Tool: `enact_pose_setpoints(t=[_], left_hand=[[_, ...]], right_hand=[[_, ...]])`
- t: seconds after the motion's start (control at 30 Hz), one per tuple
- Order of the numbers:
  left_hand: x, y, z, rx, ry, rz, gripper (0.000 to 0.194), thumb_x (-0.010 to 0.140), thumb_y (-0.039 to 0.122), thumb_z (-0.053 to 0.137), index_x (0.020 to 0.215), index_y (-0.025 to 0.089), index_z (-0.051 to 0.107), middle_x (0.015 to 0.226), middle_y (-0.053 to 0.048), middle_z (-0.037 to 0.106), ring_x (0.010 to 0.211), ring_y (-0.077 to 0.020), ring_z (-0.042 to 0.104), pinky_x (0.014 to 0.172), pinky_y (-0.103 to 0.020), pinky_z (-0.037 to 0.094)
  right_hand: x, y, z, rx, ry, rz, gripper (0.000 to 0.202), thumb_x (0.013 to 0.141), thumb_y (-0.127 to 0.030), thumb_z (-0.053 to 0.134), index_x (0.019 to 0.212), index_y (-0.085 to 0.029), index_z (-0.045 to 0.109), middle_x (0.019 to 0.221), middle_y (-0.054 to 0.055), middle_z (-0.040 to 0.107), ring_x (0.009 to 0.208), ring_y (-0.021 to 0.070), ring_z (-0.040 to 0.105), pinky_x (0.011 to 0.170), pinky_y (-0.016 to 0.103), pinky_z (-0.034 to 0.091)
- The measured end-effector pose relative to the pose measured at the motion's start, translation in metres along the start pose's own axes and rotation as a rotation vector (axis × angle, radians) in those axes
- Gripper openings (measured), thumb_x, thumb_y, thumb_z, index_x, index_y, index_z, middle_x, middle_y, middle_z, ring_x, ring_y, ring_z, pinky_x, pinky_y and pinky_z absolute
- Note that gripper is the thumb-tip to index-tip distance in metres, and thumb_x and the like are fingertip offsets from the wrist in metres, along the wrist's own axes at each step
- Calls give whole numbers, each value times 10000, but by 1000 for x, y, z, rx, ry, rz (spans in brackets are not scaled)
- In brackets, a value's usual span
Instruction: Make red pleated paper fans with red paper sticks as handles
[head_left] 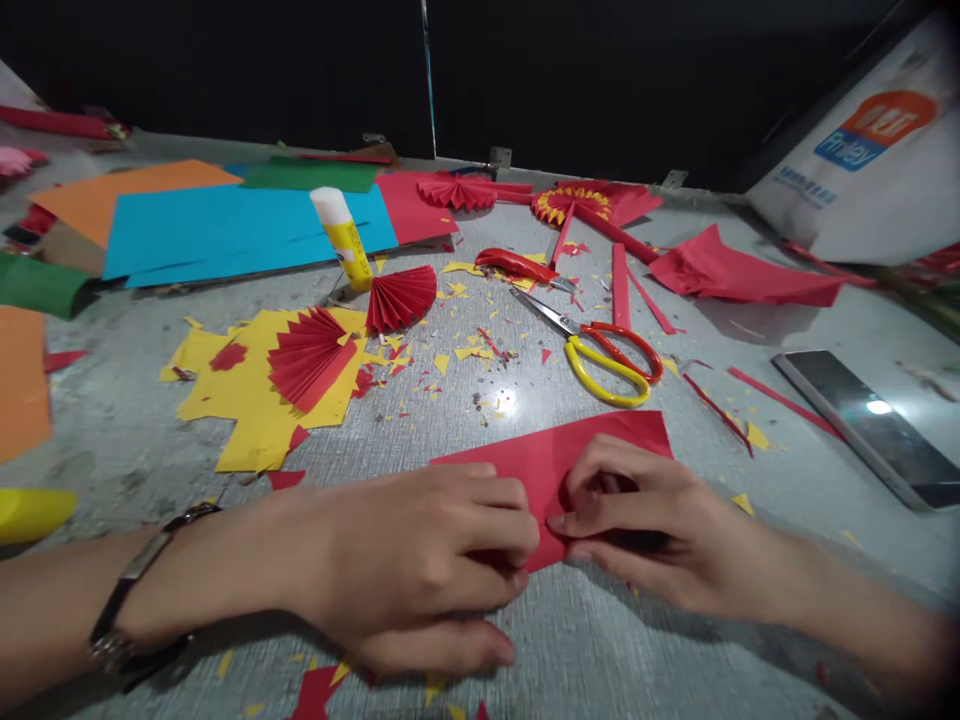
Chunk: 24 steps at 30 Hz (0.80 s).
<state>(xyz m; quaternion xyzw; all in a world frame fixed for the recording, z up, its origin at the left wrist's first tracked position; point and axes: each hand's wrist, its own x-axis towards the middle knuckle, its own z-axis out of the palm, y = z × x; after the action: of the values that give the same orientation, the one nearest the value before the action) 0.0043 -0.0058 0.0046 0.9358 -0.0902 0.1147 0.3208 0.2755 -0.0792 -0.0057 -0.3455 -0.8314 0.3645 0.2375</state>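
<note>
A red paper strip [622, 432] lies on the grey table in front of me. My left hand [427, 560], fingers curled, presses down on its left part, covering the near edge there. My right hand [660, 520] is closed at the strip's near edge, thumb and fingers together on the paper. Just beyond the strip rest scissors [581, 340] with one yellow and one red handle, blades slightly apart. A box cutter [517, 265] with a red body lies farther back. Two pleated red paper fans [311, 362] sit to the left, one on yellow paper [255, 440].
A glue stick [343, 240] stands upright by blue paper [247, 230]. Paper scraps [442, 365] litter the table. At the right are a phone [870, 420] and a white bag [862, 150]. Rosettes [574, 205] and crumpled red paper [739, 265] lie near the dark back wall.
</note>
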Motion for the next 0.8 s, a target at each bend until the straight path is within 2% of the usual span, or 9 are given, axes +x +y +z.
enact_pose_setpoints(t=[0.1,0.23,0.33,0.57,0.63,0.8], left_hand=[[2,-2,-4,3,-7,34,238,988,266,635,773,168,666,785,-80,639,744,-228,561,689,-408,523],[2,4,-8,-11,-35,-6,264,961,266,672,710,209,612,740,-56,634,690,-214,534,617,-408,492],[1,15,-14,31,-67,-101,301,928,223,728,664,227,584,719,-43,634,700,-210,563,676,-384,537],[-2,29,-27,57,-258,-189,140,893,173,758,792,197,664,820,-37,686,745,-204,642,838,-361,591],[-4,31,-26,53,-252,-209,129,862,146,772,804,197,669,838,-35,696,755,-205,655,847,-355,584],[-13,35,-17,31,-154,-300,180,814,95,751,805,228,629,796,0,693,760,-198,664,832,-346,577]], right_hand=[[1,1,-1,7,-5,-9,78,997,-166,711,1062,-183,751,1044,39,639,951,133,630,816,259,520],[2,0,-2,7,-5,-9,86,997,-154,707,1064,-183,754,1043,40,645,946,132,635,818,257,523],[2,-1,-2,15,-7,-11,92,996,-144,702,1063,-180,754,1044,44,646,948,132,635,817,254,525],[3,-1,-3,11,-18,-8,81,995,-143,704,1051,-169,757,1049,49,653,965,129,644,830,246,524],[3,-2,-3,6,-16,-10,75,993,-141,700,1037,-169,754,1040,50,657,954,133,650,818,250,531],[3,-1,-2,-12,-26,-8,83,1002,-160,686,1047,-173,754,1042,63,672,951,152,667,805,275,556]])
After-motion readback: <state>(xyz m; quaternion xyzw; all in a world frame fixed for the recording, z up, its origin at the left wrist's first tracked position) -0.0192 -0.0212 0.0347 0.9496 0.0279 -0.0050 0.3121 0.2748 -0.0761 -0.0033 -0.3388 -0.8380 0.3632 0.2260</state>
